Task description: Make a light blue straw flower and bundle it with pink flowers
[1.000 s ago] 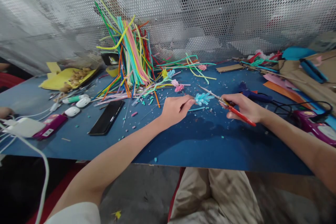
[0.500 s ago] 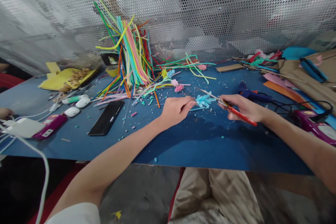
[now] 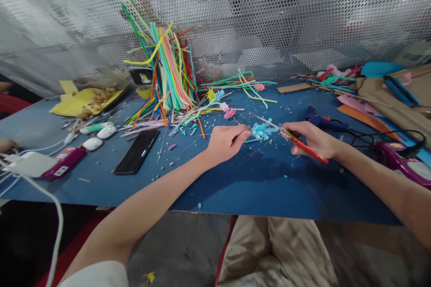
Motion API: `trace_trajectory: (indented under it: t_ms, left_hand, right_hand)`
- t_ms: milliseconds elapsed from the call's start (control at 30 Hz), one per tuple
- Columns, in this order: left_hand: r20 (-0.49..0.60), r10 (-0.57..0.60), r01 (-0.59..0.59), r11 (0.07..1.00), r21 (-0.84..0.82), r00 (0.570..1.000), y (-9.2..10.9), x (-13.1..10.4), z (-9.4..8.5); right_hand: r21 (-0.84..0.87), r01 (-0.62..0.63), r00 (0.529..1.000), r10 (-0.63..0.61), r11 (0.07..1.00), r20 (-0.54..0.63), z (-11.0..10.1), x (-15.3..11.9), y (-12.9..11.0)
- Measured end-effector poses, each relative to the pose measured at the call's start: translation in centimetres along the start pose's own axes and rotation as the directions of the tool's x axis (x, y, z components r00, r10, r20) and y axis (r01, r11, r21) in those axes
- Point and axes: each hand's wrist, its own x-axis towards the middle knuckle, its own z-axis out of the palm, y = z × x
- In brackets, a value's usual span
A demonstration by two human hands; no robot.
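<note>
head view: left hand [image 3: 225,142] pinches the stem of a light blue pipe-cleaner flower [image 3: 261,130] just above the blue table [image 3: 256,179]; right hand [image 3: 311,139] grips red-handled scissors [image 3: 292,136], blades at the flower's tufts, black phone [image 3: 137,151] lying well to the left

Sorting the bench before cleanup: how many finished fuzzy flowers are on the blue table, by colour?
Light blue flowers: 2, one held in the left hand by the scissors, one near the pile
Pink flowers: 3
Yellow flowers: 1
Total: 6
</note>
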Motion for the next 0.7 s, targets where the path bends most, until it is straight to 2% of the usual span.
trace_trajectory:
  t_ms: [167,567,700]
  left_hand:
    - [-0.03,0.029,-0.029,1.0,-0.011,0.999,-0.02,-0.04,0.04]
    - [-0.05,0.04,-0.04,0.999,-0.002,0.998,-0.12,-0.04,0.12]
    - [-0.061,0.079,-0.079,0.997,0.014,0.995,0.01,-0.06,0.08]
  right_hand:
    - [0.019,0.012,1.0,-0.012,1.0,-0.015,0.08,-0.03,0.31]
    - [-0.102,0.023,0.995,-0.033,0.995,-0.095,0.4,0.06,-0.06]
    - [-0.144,0.037,0.993,-0.052,0.989,-0.106,0.65,-0.04,-0.18]
